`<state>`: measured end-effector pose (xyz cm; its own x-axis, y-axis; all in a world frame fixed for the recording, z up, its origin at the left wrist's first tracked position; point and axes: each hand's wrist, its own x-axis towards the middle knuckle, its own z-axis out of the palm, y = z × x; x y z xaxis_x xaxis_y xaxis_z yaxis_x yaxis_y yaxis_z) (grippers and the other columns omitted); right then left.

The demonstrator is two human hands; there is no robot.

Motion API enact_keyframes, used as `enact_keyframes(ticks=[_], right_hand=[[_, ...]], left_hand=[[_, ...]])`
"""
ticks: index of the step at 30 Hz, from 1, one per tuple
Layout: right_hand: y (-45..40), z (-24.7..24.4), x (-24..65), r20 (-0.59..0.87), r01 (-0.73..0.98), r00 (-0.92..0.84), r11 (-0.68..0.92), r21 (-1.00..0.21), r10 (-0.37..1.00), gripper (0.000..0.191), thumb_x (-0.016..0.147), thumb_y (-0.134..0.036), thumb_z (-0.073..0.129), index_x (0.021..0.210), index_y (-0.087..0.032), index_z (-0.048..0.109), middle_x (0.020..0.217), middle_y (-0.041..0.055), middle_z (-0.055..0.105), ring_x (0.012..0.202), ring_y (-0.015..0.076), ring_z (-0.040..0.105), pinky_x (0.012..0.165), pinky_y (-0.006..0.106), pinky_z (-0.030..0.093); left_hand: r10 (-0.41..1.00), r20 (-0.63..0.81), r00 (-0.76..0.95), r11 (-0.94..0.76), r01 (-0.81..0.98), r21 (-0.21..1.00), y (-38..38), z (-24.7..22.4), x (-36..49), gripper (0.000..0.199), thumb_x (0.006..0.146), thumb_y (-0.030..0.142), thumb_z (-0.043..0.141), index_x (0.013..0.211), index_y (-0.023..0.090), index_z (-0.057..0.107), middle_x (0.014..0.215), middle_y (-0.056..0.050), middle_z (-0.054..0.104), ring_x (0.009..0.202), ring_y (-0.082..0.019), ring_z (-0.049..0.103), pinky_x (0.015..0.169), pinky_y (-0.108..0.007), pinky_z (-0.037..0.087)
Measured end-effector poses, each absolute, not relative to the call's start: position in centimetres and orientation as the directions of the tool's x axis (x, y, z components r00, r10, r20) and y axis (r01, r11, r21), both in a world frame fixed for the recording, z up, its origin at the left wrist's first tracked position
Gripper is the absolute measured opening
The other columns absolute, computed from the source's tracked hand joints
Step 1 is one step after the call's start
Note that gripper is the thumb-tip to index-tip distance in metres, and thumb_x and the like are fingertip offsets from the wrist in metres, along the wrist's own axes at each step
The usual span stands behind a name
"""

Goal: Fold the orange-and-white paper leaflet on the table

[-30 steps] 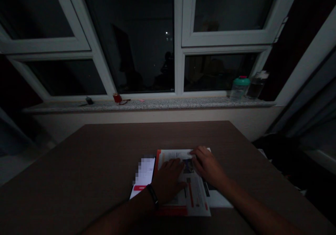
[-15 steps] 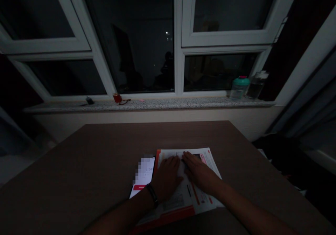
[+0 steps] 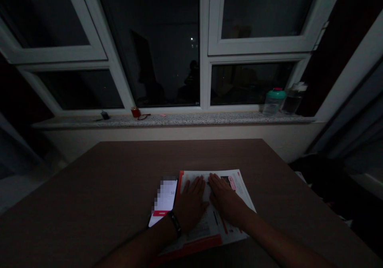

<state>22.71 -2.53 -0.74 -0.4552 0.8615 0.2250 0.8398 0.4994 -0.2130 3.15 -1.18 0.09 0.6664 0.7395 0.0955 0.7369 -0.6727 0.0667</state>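
A brown table (image 3: 89, 188) is carrying a printed booklet (image 3: 213, 216) at its near middle, where the left hand (image 3: 190, 205), fingers slightly apart, and the right hand (image 3: 226, 201), fingers nearly together, are resting flat on it, a lit phone (image 3: 168, 196) lying just left.

White printed booklet (image 3: 210, 221), red-orange trim, flat on brown table (image 3: 119, 184).

The pages (image 3: 210, 223) are paper; the tabletop (image 3: 113, 184) looks like matt wood.
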Motion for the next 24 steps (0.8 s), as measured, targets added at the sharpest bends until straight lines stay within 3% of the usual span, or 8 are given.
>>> enact_keyframes(ticks=[12,24], right_hand=[[-2.51,-1.32,22.41,0.226,0.859,-0.438,0.479,-0.181,0.87,0.054,0.095,-0.017,0.037,0.146,-0.002,0.033,0.154,0.0201,0.028,0.145,0.0283,0.021,0.117,0.049,0.027],[-2.69,-1.03,22.11,0.199,0.875,-0.421,0.454,-0.17,0.885,0.054,0.095,-0.017,0.036,0.146,0.0,0.033,0.154,0.0206,0.027,0.144,0.0304,0.022,0.117,0.05,0.027]], left_hand=[[0.73,0.131,0.67,-0.682,0.727,0.08,-1.17,0.12,2.89,0.06,0.098,0.035,0.041,0.152,0.014,0.021,0.157,-0.012,0.022,0.145,-0.027,0.018,0.115,-0.051,0.023],[0.744,0.121,0.657,-0.667,0.741,0.077,-1.33,0.7,3.21,0.061,0.097,0.037,0.043,0.149,0.012,0.027,0.155,-0.014,0.026,0.143,-0.028,0.023,0.115,-0.053,0.023]])
